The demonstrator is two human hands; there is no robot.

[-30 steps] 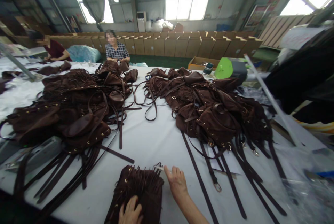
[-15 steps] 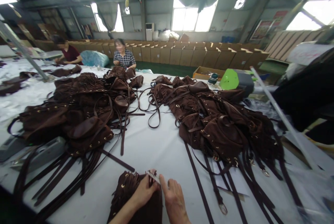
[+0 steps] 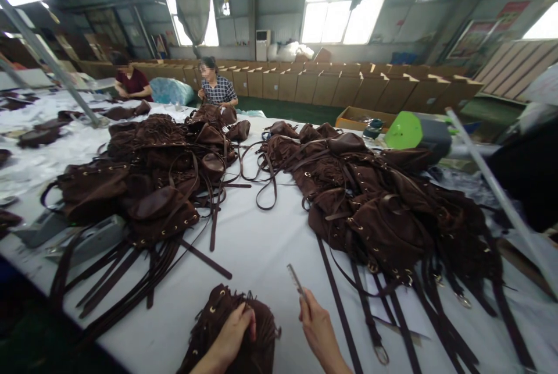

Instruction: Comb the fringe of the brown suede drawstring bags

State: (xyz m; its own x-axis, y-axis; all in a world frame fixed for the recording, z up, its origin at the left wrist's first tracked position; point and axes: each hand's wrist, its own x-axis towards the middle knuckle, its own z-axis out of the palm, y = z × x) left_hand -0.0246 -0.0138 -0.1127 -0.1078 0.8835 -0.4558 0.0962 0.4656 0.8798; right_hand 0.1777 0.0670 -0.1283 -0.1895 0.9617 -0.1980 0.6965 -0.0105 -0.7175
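Observation:
At the near edge of the table lies a dark brown fringed bag (image 3: 257,345) with gold eyelets down its left side. My left hand (image 3: 235,327) is closed on the bag's upper part, fingers curled into the fringe. To the right, my right hand (image 3: 314,319) grips a thin metal comb (image 3: 295,279) by its lower end. The comb points up and to the left, apart from the bag and over the white tabletop (image 3: 261,246). Its edge looks toothed, though it is small in view.
Piles of brown bags lie on the left (image 3: 161,188) and right (image 3: 370,199), their straps trailing toward me. A green-and-grey machine (image 3: 405,129) stands at the back right. Two people sit across the table. Cardboard boxes (image 3: 314,86) line the floor behind.
My right hand has drawn away from the bag to the right, lifting the comb off the fringe. My left hand remains on the bag. The camera view has turned slightly left.

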